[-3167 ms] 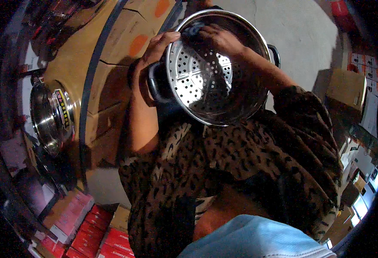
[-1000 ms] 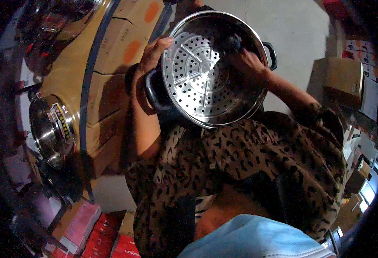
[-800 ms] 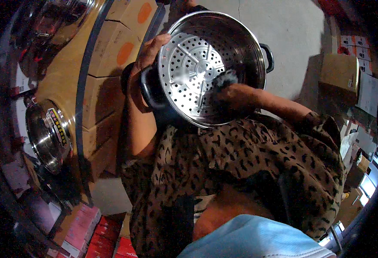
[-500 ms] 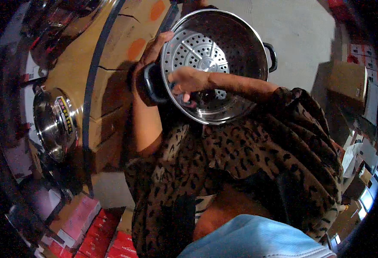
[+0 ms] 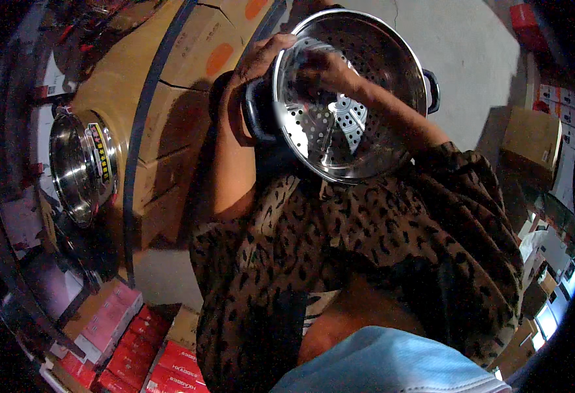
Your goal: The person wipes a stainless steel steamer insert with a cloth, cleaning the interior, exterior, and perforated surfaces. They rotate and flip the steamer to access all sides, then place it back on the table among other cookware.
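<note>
A stainless steel steamer pot [image 5: 350,98] with a perforated bottom is held up in front of the chest, tilted so that its open mouth faces the camera and its axis runs from the face outward and slightly upward. The left hand [image 5: 261,62] is closed over the rim beside the near black side handle [image 5: 256,114], so the pot's body lies directly to the right of that grip. The right hand [image 5: 320,65] is reached inside the bowl, against the upper inner wall close to the left hand; whether its fingers are closed on anything cannot be told, since they are blurred. The far handle [image 5: 431,88] lies across the mouth, well apart from both hands. Cardboard boxes [image 5: 169,85] and another steel pot [image 5: 81,164] stand to the left of the grip.
</note>
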Demonstrator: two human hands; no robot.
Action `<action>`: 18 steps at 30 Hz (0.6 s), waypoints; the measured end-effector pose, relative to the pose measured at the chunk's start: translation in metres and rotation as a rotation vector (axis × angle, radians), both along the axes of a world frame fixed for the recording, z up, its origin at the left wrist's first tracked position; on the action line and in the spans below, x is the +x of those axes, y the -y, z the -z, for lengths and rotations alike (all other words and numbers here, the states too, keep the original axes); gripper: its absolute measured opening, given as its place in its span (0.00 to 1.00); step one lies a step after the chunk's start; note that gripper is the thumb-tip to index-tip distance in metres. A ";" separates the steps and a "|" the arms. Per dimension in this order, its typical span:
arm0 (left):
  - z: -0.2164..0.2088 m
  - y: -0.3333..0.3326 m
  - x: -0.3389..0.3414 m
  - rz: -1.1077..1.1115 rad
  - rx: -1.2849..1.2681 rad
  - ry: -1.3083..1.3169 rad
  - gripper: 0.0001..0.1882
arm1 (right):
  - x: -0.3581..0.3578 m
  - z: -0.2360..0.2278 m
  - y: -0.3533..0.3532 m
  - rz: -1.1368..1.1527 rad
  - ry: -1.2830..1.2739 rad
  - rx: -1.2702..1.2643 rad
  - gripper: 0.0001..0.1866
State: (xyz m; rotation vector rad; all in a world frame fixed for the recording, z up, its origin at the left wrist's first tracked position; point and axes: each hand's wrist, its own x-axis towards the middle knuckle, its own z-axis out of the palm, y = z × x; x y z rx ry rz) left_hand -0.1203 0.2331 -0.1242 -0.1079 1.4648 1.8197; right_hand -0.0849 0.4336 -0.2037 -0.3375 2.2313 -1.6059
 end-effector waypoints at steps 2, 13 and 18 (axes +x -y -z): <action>-0.003 0.004 0.002 -0.002 -0.071 -0.164 0.26 | 0.040 -0.018 0.000 -0.296 -0.235 0.106 0.21; -0.016 0.005 0.001 0.035 -0.175 -0.317 0.24 | 0.032 0.014 -0.089 0.194 0.190 -0.094 0.18; -0.028 0.002 0.009 0.029 -0.056 -0.170 0.24 | 0.041 0.016 -0.007 -0.052 -0.425 0.021 0.20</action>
